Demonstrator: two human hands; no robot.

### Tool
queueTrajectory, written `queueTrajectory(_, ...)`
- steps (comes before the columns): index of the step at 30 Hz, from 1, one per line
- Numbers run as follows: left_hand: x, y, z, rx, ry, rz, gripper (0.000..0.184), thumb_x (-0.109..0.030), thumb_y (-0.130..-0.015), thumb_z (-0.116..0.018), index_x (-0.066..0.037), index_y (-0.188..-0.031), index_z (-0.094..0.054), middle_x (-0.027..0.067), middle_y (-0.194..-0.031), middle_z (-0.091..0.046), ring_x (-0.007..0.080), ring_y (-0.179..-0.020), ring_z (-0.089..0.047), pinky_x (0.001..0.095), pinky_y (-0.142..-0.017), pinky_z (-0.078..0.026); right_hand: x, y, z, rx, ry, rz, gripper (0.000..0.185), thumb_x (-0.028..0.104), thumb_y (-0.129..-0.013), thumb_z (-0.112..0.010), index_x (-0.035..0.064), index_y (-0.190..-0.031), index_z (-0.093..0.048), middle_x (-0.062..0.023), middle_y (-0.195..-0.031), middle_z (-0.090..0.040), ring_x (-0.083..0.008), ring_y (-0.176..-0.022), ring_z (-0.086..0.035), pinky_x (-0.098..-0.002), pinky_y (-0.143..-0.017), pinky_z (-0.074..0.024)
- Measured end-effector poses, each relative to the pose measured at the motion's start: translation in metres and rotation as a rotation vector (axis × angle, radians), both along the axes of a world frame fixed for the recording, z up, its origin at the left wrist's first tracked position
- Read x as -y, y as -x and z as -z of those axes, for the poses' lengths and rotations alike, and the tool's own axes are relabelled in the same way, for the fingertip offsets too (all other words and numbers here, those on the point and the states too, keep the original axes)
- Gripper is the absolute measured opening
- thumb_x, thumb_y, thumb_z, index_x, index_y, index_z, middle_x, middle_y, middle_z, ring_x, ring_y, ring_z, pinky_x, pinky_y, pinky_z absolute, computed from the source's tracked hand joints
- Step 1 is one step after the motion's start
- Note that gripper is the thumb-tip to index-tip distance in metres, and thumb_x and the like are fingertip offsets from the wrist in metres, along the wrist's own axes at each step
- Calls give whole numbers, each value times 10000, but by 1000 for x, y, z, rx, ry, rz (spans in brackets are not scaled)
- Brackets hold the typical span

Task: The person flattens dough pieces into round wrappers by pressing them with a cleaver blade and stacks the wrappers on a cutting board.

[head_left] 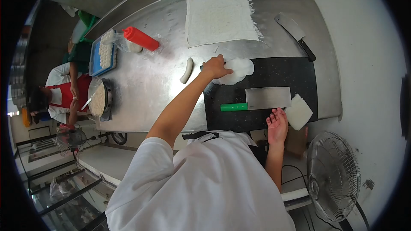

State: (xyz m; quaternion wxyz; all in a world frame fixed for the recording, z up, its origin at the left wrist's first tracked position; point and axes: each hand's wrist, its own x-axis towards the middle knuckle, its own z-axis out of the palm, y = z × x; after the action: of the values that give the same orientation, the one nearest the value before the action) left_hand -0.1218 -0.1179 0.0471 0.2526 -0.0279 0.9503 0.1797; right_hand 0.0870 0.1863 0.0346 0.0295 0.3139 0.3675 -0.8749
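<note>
My left hand (217,67) is at the left edge of a thin, white, round dough wrapper (240,67), with its fingers curled and its thumb on the wrapper. More than one layer may lie there. The wrapper is on a black board (222,122). My right hand (277,126) is palm up at the board's near edge, fingers loosely bent and apart, holding nothing. Just beyond its fingertips lies a cleaver with a green handle (234,107), blade to the right. A folded white cloth (299,112) rests beside that hand. A short pale dough roll (186,70) lies left of the board.
A fringed white cloth (220,19) and a black-handled cleaver (292,28) lie at the back of the steel table. To the left are a red squeeze bottle (141,38), a blue tray (94,57) of white pieces, a round pan (101,98) and a co-worker in a red apron (66,98). A fan (334,175) stands at right.
</note>
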Motion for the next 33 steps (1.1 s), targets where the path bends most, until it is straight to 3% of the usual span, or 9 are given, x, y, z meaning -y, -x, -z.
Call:
queueTrajectory(4, -3, 17, 7, 163, -27, -93, 732, -557, -737, -840, 3, -1187, -699, 189, -1260, -705, 339, -1176, -677, 386, -1005, -527, 5, -18, 4, 22, 9, 33, 237, 189, -994, -674, 116, -1212, -613, -28, -1089, -678, -119, -917, -588, -315, -826, -491)
queueTrajectory(7, 3, 32, 23, 225, -81, -34, 699, -548, -711, -854, 13, -1114, -743, 196, -1174, -739, 330, -1097, -716, 402, -935, -562, 10, -31, 6, 55, 22, 64, 241, 195, -990, -683, 118, -1208, -614, -24, -1080, -675, -123, -914, -586, -320, -828, -488)
queueTrajectory(10, 0, 35, 29, 128, -67, 95, 641, -523, -691, -866, 6, -1040, -772, 200, -1111, -753, 331, -1060, -731, 416, -895, -581, 19, -40, 3, 68, -10, 110, 249, 211, -989, -691, 120, -1207, -613, -21, -1072, -672, -125, -909, -585, -320, -826, -488)
queueTrajectory(13, 3, 30, 31, 74, -151, 48, 675, -527, -667, -872, -6, -1083, -768, 205, -1135, -747, 336, -1085, -723, 421, -920, -576, 34, -47, -7, 63, -27, 158, 252, 220, -990, -691, 121, -1208, -611, -20, -1066, -670, -125, -905, -585, -321, -827, -488)
queueTrajectory(16, 6, 25, 36, -33, -237, -65, 595, -560, -639, -874, -42, -914, -773, 178, -996, -770, 329, -962, -745, 424, -851, -577, 66, -55, -11, 67, -61, 188, 254, 223, -990, -692, 122, -1209, -610, -21, -1063, -671, -126, -904, -586, -325, -826, -490)
queueTrajectory(19, 3, 26, 22, 114, -243, -177, 782, -569, -624, -886, -11, -1150, -732, 184, -1191, -742, 326, -1119, -717, 428, -936, -577, 100, -57, -11, 82, -68, 188, 255, 223, -990, -692, 122, -1209, -610, -19, -1058, -672, -128, -906, -590, -332, -820, -494)
queueTrajectory(23, 5, 26, 27, 102, -337, -248, 789, -501, -580, -940, -13, -1162, -725, 189, -1221, -733, 322, -1123, -721, 424, -927, -586, 145, -63, -15, 44, -31, 179, 240, 220, -989, -694, 124, -1193, -610, -19, -1052, -675, -129, -896, -599, -341, -817, -505)
queueTrajectory(26, 3, 28, 21, 120, -338, -270, 764, -441, -572, -954, -11, -1160, -725, 173, -1187, -746, 321, -1092, -732, 418, -907, -594, 173, -72, -17, 54, -2, 204, 219, 214, -993, -685, 118, -1177, -617, -29, -1059, -673, -137, -893, -601, -334, -816, -507)
queueTrajectory(33, -16, 14, 32, -51, -360, -326, 471, -380, -627, -920, -119, -994, -783, 122, -1011, -776, 295, -973, -753, 409, -855, -594, 177, -99, -2, 112, -16, 160, 225, 191, -996, -677, 111, -1194, -608, -41, -1075, -668, -136, -905, -607, -335, -797, -513)
